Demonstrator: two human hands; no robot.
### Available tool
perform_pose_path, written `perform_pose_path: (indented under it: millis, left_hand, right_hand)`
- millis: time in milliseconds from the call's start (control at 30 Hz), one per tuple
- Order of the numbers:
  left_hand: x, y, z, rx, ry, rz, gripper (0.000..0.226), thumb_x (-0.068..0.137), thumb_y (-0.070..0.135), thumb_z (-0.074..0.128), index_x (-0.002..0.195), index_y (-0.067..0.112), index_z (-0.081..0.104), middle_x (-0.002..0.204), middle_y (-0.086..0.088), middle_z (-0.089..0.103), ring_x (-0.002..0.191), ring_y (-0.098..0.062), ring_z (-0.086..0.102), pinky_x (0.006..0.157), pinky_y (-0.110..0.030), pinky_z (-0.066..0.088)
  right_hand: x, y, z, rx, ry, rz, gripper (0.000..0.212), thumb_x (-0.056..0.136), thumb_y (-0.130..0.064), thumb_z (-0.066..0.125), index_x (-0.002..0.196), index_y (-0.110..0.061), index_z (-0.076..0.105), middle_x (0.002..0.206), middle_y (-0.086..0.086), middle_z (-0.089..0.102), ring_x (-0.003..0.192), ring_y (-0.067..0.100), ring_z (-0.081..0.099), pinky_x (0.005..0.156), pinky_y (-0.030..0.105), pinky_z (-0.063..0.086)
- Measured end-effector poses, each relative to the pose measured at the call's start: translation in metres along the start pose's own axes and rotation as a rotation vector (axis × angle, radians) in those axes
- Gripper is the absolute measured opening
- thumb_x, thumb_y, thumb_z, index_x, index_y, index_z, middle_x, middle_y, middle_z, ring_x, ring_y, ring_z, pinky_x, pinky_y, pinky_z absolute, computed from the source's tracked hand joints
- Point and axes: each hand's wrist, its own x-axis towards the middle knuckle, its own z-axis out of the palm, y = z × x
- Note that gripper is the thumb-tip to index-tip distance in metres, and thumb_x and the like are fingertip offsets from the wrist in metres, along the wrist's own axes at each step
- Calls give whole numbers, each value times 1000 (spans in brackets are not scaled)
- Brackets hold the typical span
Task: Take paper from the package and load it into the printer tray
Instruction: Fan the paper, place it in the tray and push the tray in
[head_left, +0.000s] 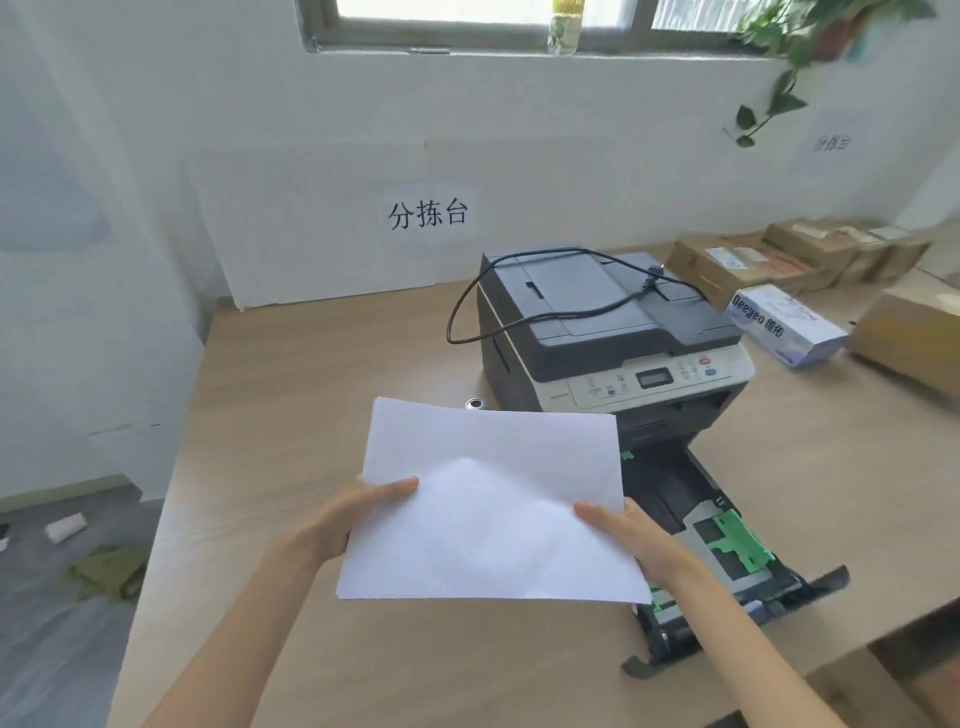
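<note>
The sheet of paper (488, 499) covered the fingers of both hands, so only the thumb of the left hand (358, 512) and that of the right hand (631, 535) showed on top; each grip closed on the sheet's edge. It also hid the near-left part of the printer tray (727, 540). At two o'clock the cardboard boxes (769, 262) were blurred, their labels unreadable. At twelve o'clock the window (467, 21) ran off the top edge.

Matt white paper (488, 499), wood-grain table (322, 374), plastic printer (608, 332)
</note>
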Motion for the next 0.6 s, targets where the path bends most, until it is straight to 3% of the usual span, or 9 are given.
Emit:
perform_pose_path:
  millis: [100, 167, 200, 267, 333, 433, 600]
  left_hand:
    - [4, -1, 17, -107, 4, -14, 56, 85, 57, 54, 121, 15, 62, 111, -9, 71, 101, -31, 68, 82, -42, 55]
    - [9, -8, 28, -155, -49, -8, 68, 89, 67, 27, 130, 21, 54, 120, -5, 67, 107, -27, 65, 83, -39, 51]
    - [10, -13, 38, -189, -87, 12, 76, 85, 73, 25, 135, 21, 50, 130, -8, 61, 117, -29, 59, 91, -40, 48]
    - [9, -28, 66, -288, -162, 46, 83, 76, 75, 45, 139, 20, 45, 139, -12, 53, 127, -33, 51, 99, -47, 47]
    - [11, -49, 111, -246, -216, 43, 77, 74, 63, 62, 136, 19, 47, 135, -12, 57, 124, -32, 54, 98, -49, 49]
    - [13, -79, 190, -98, -247, 32, 48, 89, 42, 57, 130, 19, 51, 127, -7, 65, 116, -26, 61, 100, -48, 48]
    - [28, -120, 297, -1, 53, 15, 31, 95, 20, 52, 125, 11, 53, 115, -5, 69, 102, -23, 66, 75, -32, 59]
  right_hand:
    - [-20, 12, -10, 45, 78, -4, 39, 84, -31, 65, 119, -13, 61, 116, 11, 70, 105, 31, 67, 80, 38, 56]
    - [-34, 22, -20, 89, 154, -13, 38, 84, -34, 65, 117, -15, 61, 114, 8, 71, 102, 27, 68, 76, 34, 57]
    - [-40, 27, -27, 117, 194, -22, 33, 88, -32, 62, 117, -16, 61, 112, 6, 72, 99, 24, 70, 72, 31, 57]
    - [-50, 40, -37, 182, 263, -46, 30, 92, -26, 57, 121, -17, 58, 112, 6, 72, 97, 23, 70, 69, 29, 57]
    - [-59, 54, -46, 226, 340, -58, 39, 88, -28, 60, 125, -17, 55, 119, 9, 68, 103, 26, 67, 76, 36, 57]
    - [-71, 73, -54, 319, 451, -80, 47, 82, -31, 66, 124, -15, 55, 120, 11, 66, 106, 30, 65, 89, 48, 53]
    - [-98, 96, -81, 425, 631, -104, 41, 88, -22, 61, 127, -11, 52, 121, 11, 64, 107, 31, 63, 91, 48, 52]
